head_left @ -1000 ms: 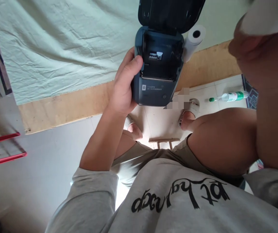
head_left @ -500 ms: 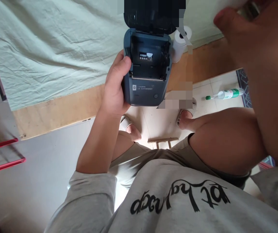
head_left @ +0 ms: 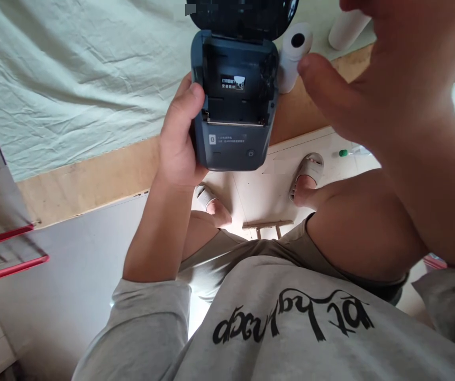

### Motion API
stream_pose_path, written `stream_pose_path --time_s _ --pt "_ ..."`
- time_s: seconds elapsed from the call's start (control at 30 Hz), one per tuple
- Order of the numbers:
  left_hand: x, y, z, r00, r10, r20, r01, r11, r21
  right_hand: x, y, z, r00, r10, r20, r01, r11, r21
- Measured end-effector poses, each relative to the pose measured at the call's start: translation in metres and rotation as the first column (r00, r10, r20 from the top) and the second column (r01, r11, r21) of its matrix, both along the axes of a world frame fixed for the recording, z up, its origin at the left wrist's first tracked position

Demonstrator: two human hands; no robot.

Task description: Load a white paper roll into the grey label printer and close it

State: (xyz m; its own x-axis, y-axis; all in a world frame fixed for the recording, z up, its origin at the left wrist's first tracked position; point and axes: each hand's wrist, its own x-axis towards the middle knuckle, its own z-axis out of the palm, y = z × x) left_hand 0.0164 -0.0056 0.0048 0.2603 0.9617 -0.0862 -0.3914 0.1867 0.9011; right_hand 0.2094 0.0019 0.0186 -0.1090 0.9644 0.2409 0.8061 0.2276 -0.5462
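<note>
Far left of the frame: red metal rack edge (head_left: 11, 264) beside pale green wrinkled cloth (head_left: 72, 79) over the wooden table. Centre top: left hand (head_left: 178, 143) clamped round the dark blue-grey label printer (head_left: 233, 103), lid flipped up, empty paper bay showing. Just right of it, white paper roll (head_left: 293, 55) lying on the table; right hand (head_left: 386, 79) raised upper right, fingers loosely spread, holding nothing.
</note>
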Motion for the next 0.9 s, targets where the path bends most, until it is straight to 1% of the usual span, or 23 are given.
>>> stream_pose_path --time_s 0.07,0.1,0.2,0.27,0.37,0.47,0.57,0.63,0.73,0.83,0.9 --pt "-0.001 0.001 -0.001 1.0 -0.007 0.001 0.007 1.0 -0.001 -0.005 0.006 -0.002 0.983 0.107 0.149 -0.11 0.994 0.011" --pt "-0.001 0.002 -0.002 1.0 -0.001 0.004 0.001 1.0 -0.004 -0.007 0.009 -0.004 0.977 0.125 0.175 -0.127 0.992 0.0" --pt "-0.003 0.002 -0.003 0.999 0.038 0.026 -0.038 0.999 -0.004 -0.009 0.015 -0.01 0.982 0.121 0.146 -0.117 0.993 -0.036" --pt "-0.003 0.002 -0.003 0.999 0.04 0.022 -0.04 0.999 0.002 -0.009 0.016 -0.013 0.985 0.129 0.118 -0.126 0.991 -0.038" --pt "-0.004 0.001 -0.003 1.0 0.022 -0.012 -0.022 1.0 -0.009 -0.008 0.013 -0.013 0.985 0.158 0.065 -0.155 0.987 -0.042" --pt "-0.004 0.0 -0.002 1.0 0.02 0.002 -0.02 1.0 0.001 -0.006 0.006 -0.01 0.985 0.169 0.033 -0.166 0.984 -0.07" --pt "-0.003 0.0 -0.002 1.0 -0.005 0.022 0.004 1.0 0.015 -0.004 0.002 -0.01 0.972 0.227 0.059 -0.221 0.971 -0.092" --pt "-0.003 0.0 -0.002 0.999 0.008 0.037 -0.008 1.0 0.008 -0.003 0.001 -0.013 0.96 0.263 0.1 -0.256 0.964 -0.079" --pt "-0.002 -0.001 -0.003 0.996 0.048 0.07 -0.048 0.999 0.005 -0.004 0.001 -0.016 0.967 0.215 0.135 -0.212 0.976 -0.043" --pt "-0.002 0.0 -0.004 0.996 0.04 0.081 -0.043 0.999 0.023 -0.007 0.0 -0.017 0.98 0.147 0.134 -0.144 0.989 -0.032" --pt "-0.002 0.001 -0.004 0.997 0.026 0.07 -0.028 0.999 0.027 -0.008 0.0 -0.016 0.985 0.136 0.107 -0.132 0.99 -0.043"
